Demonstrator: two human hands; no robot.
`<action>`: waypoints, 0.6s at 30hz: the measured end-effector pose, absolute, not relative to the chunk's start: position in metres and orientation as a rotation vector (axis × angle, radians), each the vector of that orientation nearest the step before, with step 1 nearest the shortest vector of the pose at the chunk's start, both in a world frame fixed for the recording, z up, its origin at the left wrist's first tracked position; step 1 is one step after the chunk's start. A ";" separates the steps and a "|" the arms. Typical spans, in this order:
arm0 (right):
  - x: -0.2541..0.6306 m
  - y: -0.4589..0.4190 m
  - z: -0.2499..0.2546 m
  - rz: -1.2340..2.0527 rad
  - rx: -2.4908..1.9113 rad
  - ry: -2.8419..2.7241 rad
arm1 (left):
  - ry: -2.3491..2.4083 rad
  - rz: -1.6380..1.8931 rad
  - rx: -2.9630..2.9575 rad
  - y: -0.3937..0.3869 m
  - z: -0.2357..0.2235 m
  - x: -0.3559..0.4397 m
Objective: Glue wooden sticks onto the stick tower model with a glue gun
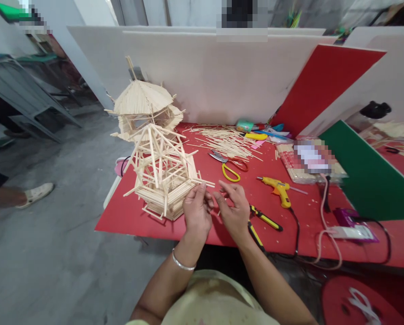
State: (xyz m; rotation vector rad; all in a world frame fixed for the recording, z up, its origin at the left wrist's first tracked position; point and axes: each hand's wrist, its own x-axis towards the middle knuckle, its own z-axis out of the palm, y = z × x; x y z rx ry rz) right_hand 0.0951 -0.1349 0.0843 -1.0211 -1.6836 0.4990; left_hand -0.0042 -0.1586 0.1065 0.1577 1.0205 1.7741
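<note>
A hexagonal frame of thin wooden sticks (161,180) stands on the red tabletop, its spokes rising to a peak. Beside its right corner is my left hand (198,207), thumb and fingers pinched together close to the protruding stick ends. Whatever lies in that pinch is too small or hidden to make out. Just right of it, my right hand (234,207) has its thumb and index finger apart and its other fingers partly curled. Under the right hand lie yellow-and-black pliers (266,218). Behind the frame stands a similar stick model with a covered roof (143,99).
Loose sticks (225,140) spread behind yellow-and-red-handled scissors (229,166). A yellow glue gun (279,188) trails its cord over the front edge. Packs of sticks (290,162) lie at right, near a green board (374,176). White panels (202,76) wall the back.
</note>
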 end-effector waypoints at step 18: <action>0.256 -0.153 0.052 0.434 -1.927 -2.465 | 1.089 1.390 0.557 -0.198 0.042 0.006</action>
